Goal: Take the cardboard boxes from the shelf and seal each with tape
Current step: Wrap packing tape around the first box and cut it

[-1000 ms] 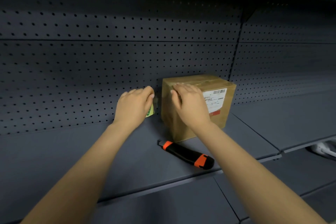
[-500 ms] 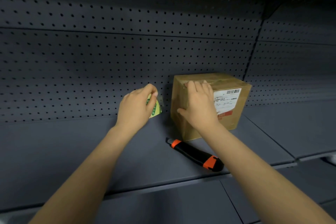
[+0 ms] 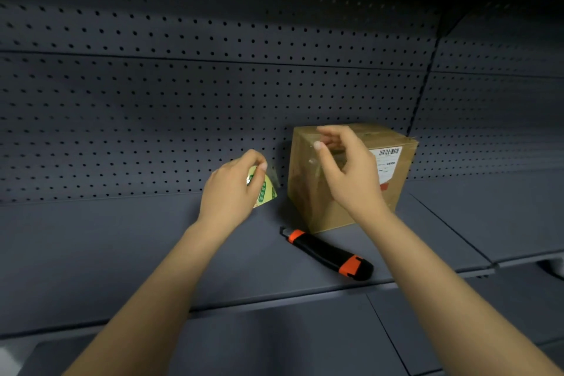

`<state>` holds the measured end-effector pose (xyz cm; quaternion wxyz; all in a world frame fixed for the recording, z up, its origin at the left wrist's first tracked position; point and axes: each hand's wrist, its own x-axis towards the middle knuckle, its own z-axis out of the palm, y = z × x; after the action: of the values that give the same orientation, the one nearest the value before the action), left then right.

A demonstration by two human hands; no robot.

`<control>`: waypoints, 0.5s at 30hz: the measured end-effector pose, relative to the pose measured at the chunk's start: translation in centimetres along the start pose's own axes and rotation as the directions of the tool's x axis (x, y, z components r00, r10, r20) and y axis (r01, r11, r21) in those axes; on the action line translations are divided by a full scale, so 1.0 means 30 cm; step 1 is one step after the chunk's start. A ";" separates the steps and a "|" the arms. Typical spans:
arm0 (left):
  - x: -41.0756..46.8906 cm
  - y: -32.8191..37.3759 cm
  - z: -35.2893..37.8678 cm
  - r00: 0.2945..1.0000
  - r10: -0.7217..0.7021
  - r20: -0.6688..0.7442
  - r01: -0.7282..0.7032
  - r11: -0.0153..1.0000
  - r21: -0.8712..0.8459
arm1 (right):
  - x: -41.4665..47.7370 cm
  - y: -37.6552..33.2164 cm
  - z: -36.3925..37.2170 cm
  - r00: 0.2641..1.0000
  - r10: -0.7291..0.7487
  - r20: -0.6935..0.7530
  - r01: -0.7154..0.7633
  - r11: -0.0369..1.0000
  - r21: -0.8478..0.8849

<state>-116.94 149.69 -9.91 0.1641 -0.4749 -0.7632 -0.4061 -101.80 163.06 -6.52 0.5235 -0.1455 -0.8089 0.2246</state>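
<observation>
The cardboard box (image 3: 306, 189) sat on the dark grey shelf (image 3: 122, 241), close to the perforated back panel (image 3: 183, 101). One corner was turned toward you, and a shipping label (image 3: 389, 162) was on its right face. Its top looked glossy, as if tape already lay across it.

Your right hand (image 3: 348, 174) was at the box's upper front corner, fingers bent and thumb raised by the top edge. It was probably there to press or pull a strip down the side, but whether it pinched clear tape could not be told.

Just left of the box, your left hand (image 3: 229, 192) gripped a tape roll (image 3: 265, 192) with green print, fingers curled round it. You held it low near the shelf, likely to keep the strip taut.

A black and orange utility knife (image 3: 329, 255) lay on the shelf just in front of the box, within easy reach for cutting the tape.
</observation>
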 end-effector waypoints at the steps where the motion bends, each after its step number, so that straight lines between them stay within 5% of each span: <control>1: -0.008 0.009 -0.006 1.000 -0.001 0.010 0.002 1.000 -0.016 | -0.015 -0.008 0.003 1.000 0.004 -0.005 -0.004 0.999 0.032; 8: -0.060 0.036 -0.031 0.999 -0.010 0.048 0.015 0.996 -0.089 | -0.084 -0.039 0.023 0.995 0.068 0.067 -0.081 0.975 0.208; 15: -0.079 0.043 -0.045 0.998 -0.044 0.046 0.052 0.983 -0.173 | -0.090 -0.007 0.056 0.908 0.147 0.392 -0.263 0.928 0.262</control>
<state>-114.84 147.54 -9.98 0.0960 -0.4773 -0.7393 -0.4652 -102.24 161.25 -9.10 0.3532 -0.1027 -0.8267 0.4259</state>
